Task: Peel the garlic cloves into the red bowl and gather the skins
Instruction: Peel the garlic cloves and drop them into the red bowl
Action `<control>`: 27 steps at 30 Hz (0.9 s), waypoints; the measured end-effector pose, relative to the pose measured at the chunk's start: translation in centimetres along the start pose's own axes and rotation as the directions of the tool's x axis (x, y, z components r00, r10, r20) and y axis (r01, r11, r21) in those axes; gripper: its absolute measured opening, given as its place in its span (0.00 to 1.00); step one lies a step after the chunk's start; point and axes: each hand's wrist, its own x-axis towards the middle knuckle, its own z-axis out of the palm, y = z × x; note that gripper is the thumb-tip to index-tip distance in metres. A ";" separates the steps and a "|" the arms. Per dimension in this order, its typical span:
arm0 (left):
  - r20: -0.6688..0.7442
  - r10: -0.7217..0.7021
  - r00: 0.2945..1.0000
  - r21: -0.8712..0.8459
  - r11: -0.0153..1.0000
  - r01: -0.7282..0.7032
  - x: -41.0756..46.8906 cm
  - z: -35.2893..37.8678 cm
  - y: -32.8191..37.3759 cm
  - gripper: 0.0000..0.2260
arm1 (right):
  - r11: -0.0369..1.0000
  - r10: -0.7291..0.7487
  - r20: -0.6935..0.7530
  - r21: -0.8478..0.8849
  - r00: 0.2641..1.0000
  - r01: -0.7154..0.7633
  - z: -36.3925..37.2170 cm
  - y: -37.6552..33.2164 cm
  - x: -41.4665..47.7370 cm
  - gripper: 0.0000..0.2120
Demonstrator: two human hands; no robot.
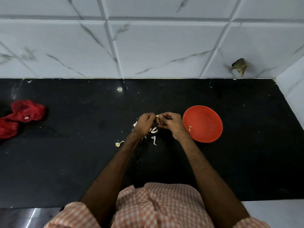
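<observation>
Both hands are meeting over the black counter (65, 162), and the grip is sitting at the point where their fingertips come together. The left hand (144, 123) is curling its fingers inward and pinching a small pale garlic clove (157, 116) from one side. The right hand (172, 124) is pinching the same clove from the other side, with its fingers bent tightly and its knuckles facing up. Neither hand is spreading open; the fingers are closing right down on the clove, so only a sliver of it is showing between them. Which fingertip is working at the skin is too small to tell.

Just below the grip, partly under the left hand, a cluster of pale garlic pieces (153, 129) is lying on the counter; whether they are cloves or skins cannot be told. A curled strip of skin (154, 140) is lying a little nearer the person than that. A garlic stem stub (118, 143) is sitting off to the left of the grip and nearer the person.

Just to the right of the grip, beside the right hand, the red bowl (207, 116) is standing on the counter with a couple of peeled cloves (190, 128) lying inside near its left wall. Far to the left of the grip, a crumpled red mesh bag (21, 116) is lying at the counter's edge.
</observation>
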 end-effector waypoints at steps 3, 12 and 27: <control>0.012 0.016 1.000 0.027 0.999 -0.017 0.0 -0.2 -0.2 0.16 | 1.000 0.000 0.009 0.009 1.000 -0.001 -0.2 0.2 -0.2 0.04; -0.022 0.010 1.000 0.072 0.997 -0.008 0.0 0.3 -0.4 0.12 | 0.999 -0.031 0.018 -0.030 0.999 0.031 0.0 0.4 -0.1 0.06; -0.137 0.028 0.990 -0.136 0.990 -0.047 0.3 -0.3 0.0 0.12 | 0.969 -0.215 0.012 -0.123 0.977 0.215 1.0 -0.4 -0.2 0.08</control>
